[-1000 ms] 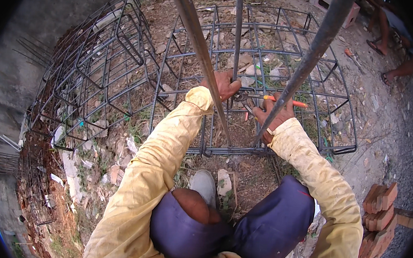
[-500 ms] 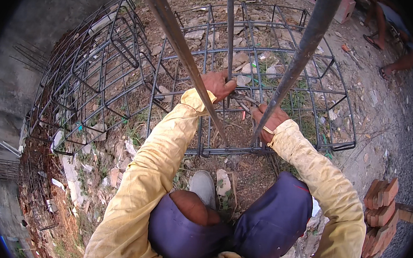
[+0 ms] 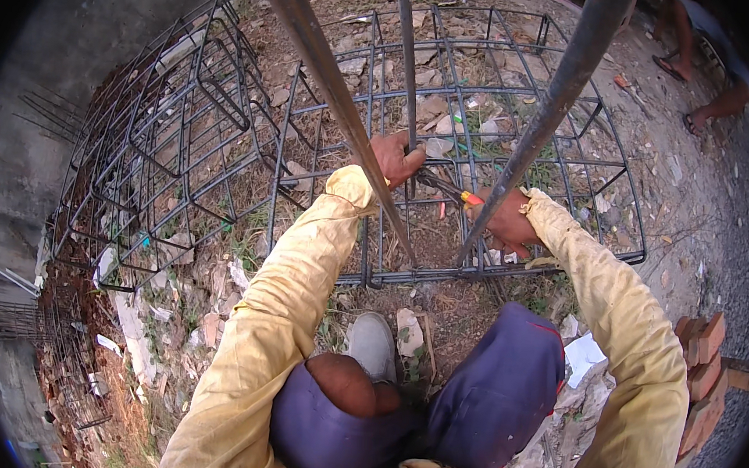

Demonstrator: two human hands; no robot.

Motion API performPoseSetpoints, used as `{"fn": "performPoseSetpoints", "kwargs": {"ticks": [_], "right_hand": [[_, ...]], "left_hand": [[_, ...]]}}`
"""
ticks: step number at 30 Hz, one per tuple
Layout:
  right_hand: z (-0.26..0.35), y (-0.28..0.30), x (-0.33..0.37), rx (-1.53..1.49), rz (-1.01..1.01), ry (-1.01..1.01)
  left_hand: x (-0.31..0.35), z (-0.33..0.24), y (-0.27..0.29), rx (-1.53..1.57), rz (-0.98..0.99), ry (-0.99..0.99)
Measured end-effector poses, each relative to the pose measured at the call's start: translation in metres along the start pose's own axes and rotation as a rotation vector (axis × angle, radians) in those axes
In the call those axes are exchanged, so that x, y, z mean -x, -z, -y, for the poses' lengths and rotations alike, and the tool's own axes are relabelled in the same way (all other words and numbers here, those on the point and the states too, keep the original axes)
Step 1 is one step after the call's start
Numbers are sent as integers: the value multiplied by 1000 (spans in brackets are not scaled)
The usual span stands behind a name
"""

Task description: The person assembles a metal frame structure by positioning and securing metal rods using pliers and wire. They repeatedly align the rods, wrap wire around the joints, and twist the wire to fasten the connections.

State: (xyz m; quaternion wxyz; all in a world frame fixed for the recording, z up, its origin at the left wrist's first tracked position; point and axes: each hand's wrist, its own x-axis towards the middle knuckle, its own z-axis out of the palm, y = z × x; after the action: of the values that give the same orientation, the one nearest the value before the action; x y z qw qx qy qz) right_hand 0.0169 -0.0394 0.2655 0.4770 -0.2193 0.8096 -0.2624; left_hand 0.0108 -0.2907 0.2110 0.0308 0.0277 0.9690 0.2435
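Note:
My left hand [image 3: 389, 157] is closed at the thin upright steel rod [image 3: 408, 69], its thumb toward the pincers. My right hand [image 3: 509, 222] grips the pincers [image 3: 442, 185] by their red and yellow handles, with the wrist turned and the palm partly hidden behind a thick slanting bar [image 3: 546, 116]. The dark jaws of the tool reach left to the rod beside my left thumb; whether they hold a wire is too small to tell. Both hands are above a rebar cage [image 3: 461, 89] lying on the ground. Another slanting bar [image 3: 329, 85] crosses in front of my left wrist.
A second rebar cage [image 3: 184, 144] leans at the left near a grey wall [image 3: 19, 162]. Stacked bricks [image 3: 705, 374] stand at the right. Rubble and weeds cover the ground. At the upper right are another person's legs [image 3: 710, 106] in sandals.
My right hand has moved right and turned over, and the coloured handles of the pincers now show. The right elbow has swung outward. My left hand stays nearly in place.

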Motion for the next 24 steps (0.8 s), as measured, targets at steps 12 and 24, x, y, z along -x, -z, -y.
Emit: {"fn": "performPoseSetpoints", "kwargs": {"ticks": [12,24], "right_hand": [[-60,-17,-32,-206,-59,27],[-43,-8,0,-722,95,-75]], "left_hand": [[-9,2,-8,-14,-9,3],[-21,28,-26,-84,-10,-66]]}}
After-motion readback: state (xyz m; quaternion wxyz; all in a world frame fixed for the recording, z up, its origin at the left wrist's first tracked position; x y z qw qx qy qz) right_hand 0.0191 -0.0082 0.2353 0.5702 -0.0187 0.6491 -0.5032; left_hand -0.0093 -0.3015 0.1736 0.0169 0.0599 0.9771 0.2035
